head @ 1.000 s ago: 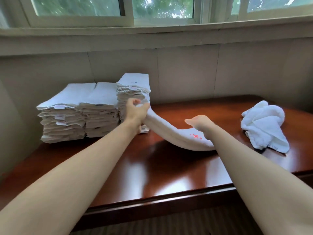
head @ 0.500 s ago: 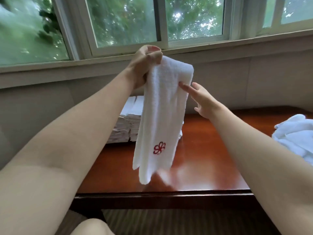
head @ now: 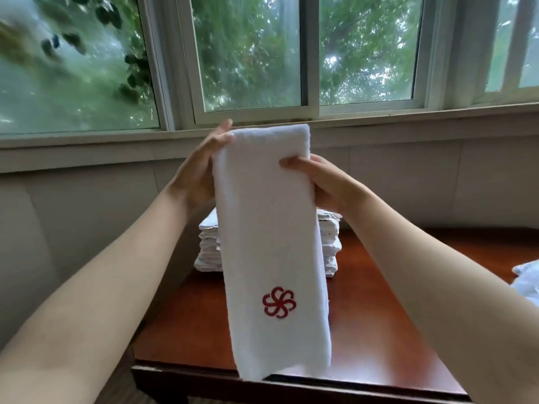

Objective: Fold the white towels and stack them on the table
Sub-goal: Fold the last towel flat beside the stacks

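Since half a second ago, the right hand [head: 323, 182] has gone from hovering open beside the cloth to clasping it, and the left hand [head: 201, 167] has dropped from a fist at the top corner to lie along the left edge. Now the right thumb [head: 291, 164] presses across the front of the white towel [head: 271, 243] near its top while the other fingers wrap behind, out of sight; the left hand holds the opposite edge with fairly straight fingers, its fingertips reaching the folded top. Held between both hands, the towel hangs upright as a long narrow strip folded lengthwise, a red embroidered pinwheel emblem [head: 279, 302] on its lower half, its bottom end dangling in front of the near edge of the reddish-brown wooden table [head: 379, 330]. Behind it, stacks of folded white towels [head: 208, 249] sit on the tabletop by the wall. At the far right edge lies a loose white towel [head: 526, 282], only partly in view. A window [head: 250, 53] above shows green trees.
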Tool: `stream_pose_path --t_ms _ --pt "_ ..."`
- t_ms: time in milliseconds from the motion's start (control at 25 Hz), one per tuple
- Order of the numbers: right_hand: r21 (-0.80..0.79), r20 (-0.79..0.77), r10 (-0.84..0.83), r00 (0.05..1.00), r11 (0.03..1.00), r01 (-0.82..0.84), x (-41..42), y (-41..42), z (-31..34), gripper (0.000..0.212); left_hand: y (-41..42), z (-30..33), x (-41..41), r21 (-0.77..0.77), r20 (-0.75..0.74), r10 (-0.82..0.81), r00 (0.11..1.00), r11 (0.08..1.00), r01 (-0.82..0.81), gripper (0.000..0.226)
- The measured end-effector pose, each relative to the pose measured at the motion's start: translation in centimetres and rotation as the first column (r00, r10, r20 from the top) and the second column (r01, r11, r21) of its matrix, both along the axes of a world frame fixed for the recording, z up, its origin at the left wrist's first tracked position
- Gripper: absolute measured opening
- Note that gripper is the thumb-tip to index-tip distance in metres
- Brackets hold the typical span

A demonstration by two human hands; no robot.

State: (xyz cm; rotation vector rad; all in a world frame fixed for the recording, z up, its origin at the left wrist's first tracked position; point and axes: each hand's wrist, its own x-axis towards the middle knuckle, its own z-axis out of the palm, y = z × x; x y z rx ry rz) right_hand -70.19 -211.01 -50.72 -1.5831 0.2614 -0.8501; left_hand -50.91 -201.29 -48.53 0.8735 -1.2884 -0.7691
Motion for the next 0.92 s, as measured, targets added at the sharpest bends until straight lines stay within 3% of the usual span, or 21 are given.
stream_pose_path --t_ms 40,160,200,360,520,760,920 --pt "-0.027 0.001 -0.036 0.999 0.999 0.036 0.8 0.0 0.6 0.014 0.1 -1.3 0.6 0.055 -0.036 -0.049 0.998 0.997 0.051 0.043" --pt "-0.079 0.007 -0.176 0.984 0.981 0.176 3.4 -0.8 2.0 0.012 -1.0 -6.3 2.0 0.268 -0.154 -0.153 0.976 0.945 0.19 0.095" --pt "-0.084 0.009 -0.21 0.978 0.974 0.21 4.2 -1.4 2.3 0.013 -1.6 -8.1 2.4 0.311 -0.186 -0.182 0.965 0.921 0.234 0.1" --pt "-0.031 0.025 -0.321 0.947 0.946 0.321 6.6 -4.4 2.6 0.011 -3.7 -14.4 3.0 0.399 -0.18 -0.337 0.924 0.834 0.382 0.078" --pt "0.03 -0.001 -0.361 0.933 0.932 0.361 9.2 -8.6 1.9 0.011 -6.4 -18.2 5.3 0.483 -0.169 -0.349 0.922 0.786 0.386 0.082" --pt "0.087 0.048 -0.359 0.932 0.931 0.354 16.2 -16.3 3.4 0.023 -10.4 -15.7 12.2 0.434 -0.185 -0.147 0.972 0.875 0.215 0.077" --pt "0.094 0.114 -0.409 0.905 0.912 0.4 23.4 -23.5 6.8 0.025 -16.1 -11.6 18.4 0.323 -0.279 -0.014 0.96 0.94 0.107 0.039"
